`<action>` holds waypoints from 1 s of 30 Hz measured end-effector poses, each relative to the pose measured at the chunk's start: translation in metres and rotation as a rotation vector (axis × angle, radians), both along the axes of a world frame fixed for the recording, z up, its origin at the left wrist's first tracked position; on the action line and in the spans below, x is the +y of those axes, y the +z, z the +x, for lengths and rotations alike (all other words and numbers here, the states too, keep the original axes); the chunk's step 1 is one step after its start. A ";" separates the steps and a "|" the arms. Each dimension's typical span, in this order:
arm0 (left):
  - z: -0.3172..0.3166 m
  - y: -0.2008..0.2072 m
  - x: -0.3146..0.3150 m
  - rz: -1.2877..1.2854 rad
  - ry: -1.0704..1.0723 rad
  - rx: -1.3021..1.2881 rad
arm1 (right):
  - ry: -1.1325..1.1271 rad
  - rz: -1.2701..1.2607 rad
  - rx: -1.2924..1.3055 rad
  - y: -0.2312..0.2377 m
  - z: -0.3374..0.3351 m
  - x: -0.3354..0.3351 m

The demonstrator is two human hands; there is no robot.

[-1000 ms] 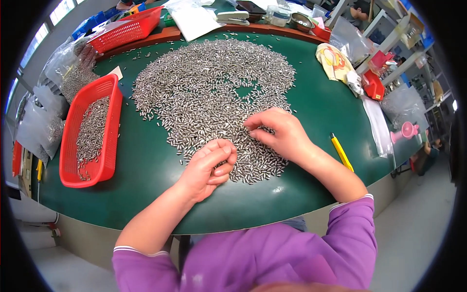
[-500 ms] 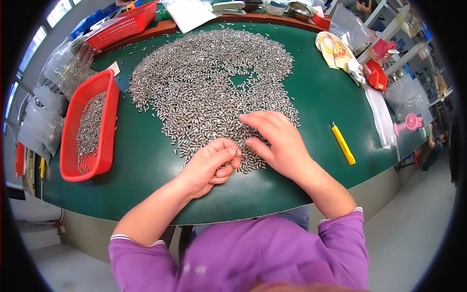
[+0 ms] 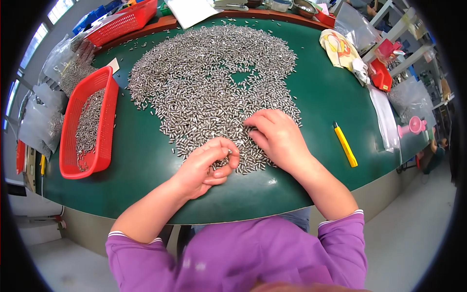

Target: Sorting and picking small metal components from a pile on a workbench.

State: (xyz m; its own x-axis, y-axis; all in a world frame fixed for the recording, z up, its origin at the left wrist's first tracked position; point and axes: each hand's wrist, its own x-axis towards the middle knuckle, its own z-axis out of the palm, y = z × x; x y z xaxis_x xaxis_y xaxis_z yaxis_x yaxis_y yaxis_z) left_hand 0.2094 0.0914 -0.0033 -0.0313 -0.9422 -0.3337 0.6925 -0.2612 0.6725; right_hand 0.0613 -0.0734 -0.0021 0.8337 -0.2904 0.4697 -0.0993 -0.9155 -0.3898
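Note:
A wide heap of small silvery metal pins [image 3: 194,92] is spread over the green tabletop. At the heap's near edge, my left hand [image 3: 206,165] is curled, with a small metal pin [image 3: 229,152] between thumb and forefinger. Its other fingers fold toward the palm and hide whatever may lie there. My right hand [image 3: 277,136] reaches into the near right part of the heap. Its fingers and thumb are bent toward each other among the pins; what lies between the tips is too small to make out.
A red plastic basket [image 3: 104,138] holding more pins stands left, beside clear bags of pins [image 3: 78,68]. A yellow utility knife [image 3: 345,146] lies right of the heap. Farther right are a printed cloth [image 3: 338,48], a clear plastic sleeve [image 3: 384,117] and a pink object [image 3: 412,126].
My right hand has closed its fingers toward the thumb over the pins. My left hand stays in place, its curl slightly looser, with the pin showing more plainly.

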 end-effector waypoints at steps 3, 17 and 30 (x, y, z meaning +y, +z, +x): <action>0.001 -0.001 0.000 -0.020 0.008 0.006 | -0.067 0.010 0.046 0.005 -0.008 -0.001; -0.003 -0.003 0.001 -0.019 0.025 0.015 | 0.197 0.603 -0.098 0.007 -0.003 0.015; -0.003 -0.002 0.000 -0.003 0.050 0.005 | -0.019 0.057 0.063 -0.001 -0.010 -0.002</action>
